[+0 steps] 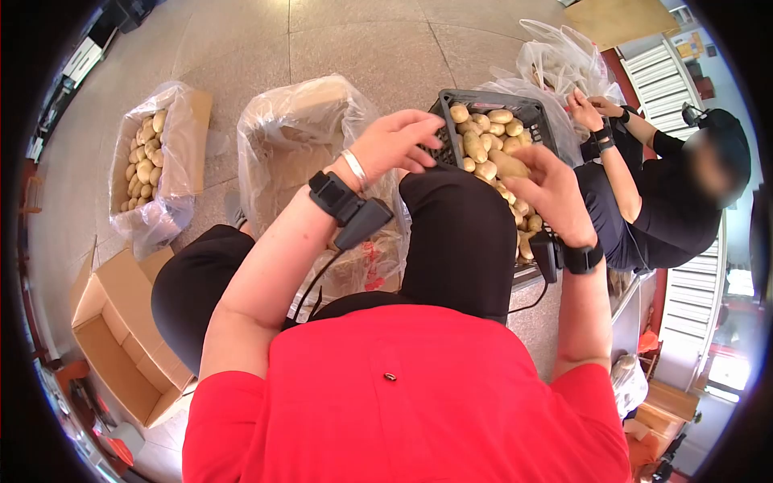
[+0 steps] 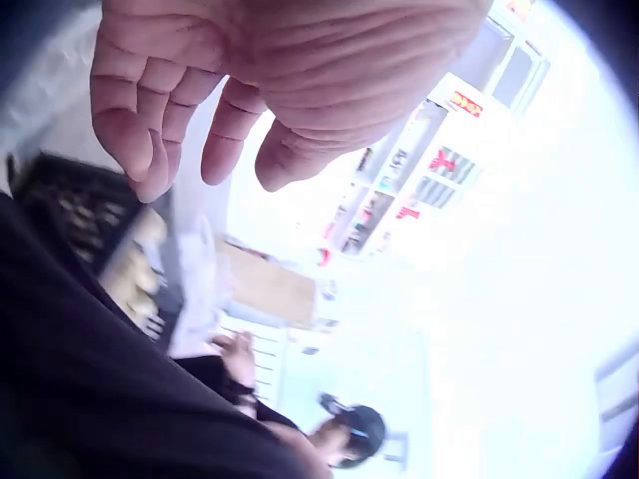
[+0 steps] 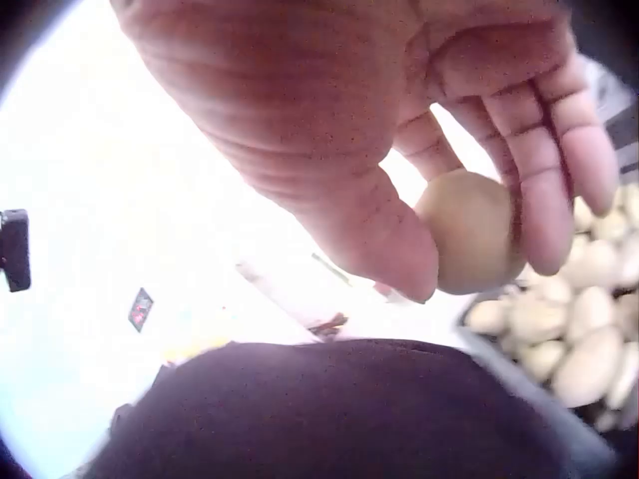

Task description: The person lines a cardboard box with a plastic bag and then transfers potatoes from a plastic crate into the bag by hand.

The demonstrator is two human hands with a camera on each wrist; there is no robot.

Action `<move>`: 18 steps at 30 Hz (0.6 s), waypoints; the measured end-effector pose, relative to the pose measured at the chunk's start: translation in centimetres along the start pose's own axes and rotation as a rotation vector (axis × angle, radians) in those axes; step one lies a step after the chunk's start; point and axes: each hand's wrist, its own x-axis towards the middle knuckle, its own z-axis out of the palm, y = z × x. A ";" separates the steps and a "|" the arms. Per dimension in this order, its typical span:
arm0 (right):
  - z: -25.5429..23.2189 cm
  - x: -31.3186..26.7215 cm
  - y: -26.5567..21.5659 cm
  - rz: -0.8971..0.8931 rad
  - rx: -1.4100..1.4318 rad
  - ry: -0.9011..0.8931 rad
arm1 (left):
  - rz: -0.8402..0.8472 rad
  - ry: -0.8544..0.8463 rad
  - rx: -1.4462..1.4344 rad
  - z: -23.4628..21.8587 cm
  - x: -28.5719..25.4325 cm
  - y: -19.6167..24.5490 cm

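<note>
Between the thumb and fingers of my right hand (image 1: 554,195) I hold a potato (image 3: 469,235), above a black plastic crate (image 1: 541,113). Loose potatoes (image 1: 475,145) fill much of that crate. My left hand (image 1: 392,150) is held over my knee, by the crate's left end, with relaxed, slightly bent fingers. Its palm and spread fingers (image 2: 125,140) show nothing held in the left wrist view. Below and left of that hand stands a carton lined with clear plastic (image 1: 258,121).
At the far left, another plastic-lined box (image 1: 201,121) contains potatoes (image 1: 147,165). An open cardboard box (image 1: 129,338) lies near my left leg. To the right, a person in dark clothes (image 1: 684,193) sits close to the crate, beside a clear plastic bag (image 1: 555,60).
</note>
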 end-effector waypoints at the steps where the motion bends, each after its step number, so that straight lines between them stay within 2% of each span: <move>1: 0.8 0.8 -1.5 -0.004 0.004 0.003 | 0.002 0.001 0.006 1.1 -0.7 1.0; 3: 2.1 2.1 -4.2 -0.157 -0.075 -0.107 | 0.009 -0.161 -0.206 2.7 -1.8 2.4; 4: 2.8 2.6 -5.4 -0.160 -0.071 -0.105 | 0.059 -0.239 -0.269 3.0 -2.1 2.8; 6: 3.7 3.3 -6.9 -0.152 -0.010 -0.215 | 0.060 -0.241 -0.255 2.4 -1.5 2.2; 7: 3.8 3.4 -6.4 -0.156 -0.004 -0.216 | 0.065 -0.243 -0.246 1.8 -1.1 1.8; 9: 4.1 3.6 -4.5 -0.205 -0.140 -0.027 | 0.039 -0.186 -0.305 0.2 -0.3 0.5; 10: 3.8 3.2 -3.3 -0.153 -0.096 0.041 | -0.046 -0.080 -0.239 -1.2 0.0 -0.4; 11: 3.1 3.0 -1.9 -0.209 -0.108 0.112 | -0.130 0.024 -0.173 -2.6 0.3 -1.7; 13: 1.2 1.7 1.0 -0.021 -0.119 0.098 | -0.166 0.169 -0.075 -5.9 0.9 -6.4; 15: 0.1 0.2 7.1 0.170 -0.162 0.109 | -0.346 0.315 0.226 -9.6 1.0 -12.3; 17: 0.0 -2.5 12.4 0.249 -0.420 0.086 | -0.591 0.279 0.732 -12.6 0.2 -17.9; 18: 0.0 -4.2 15.2 0.304 -0.420 0.026 | -0.548 0.107 1.005 -14.0 -1.2 -20.5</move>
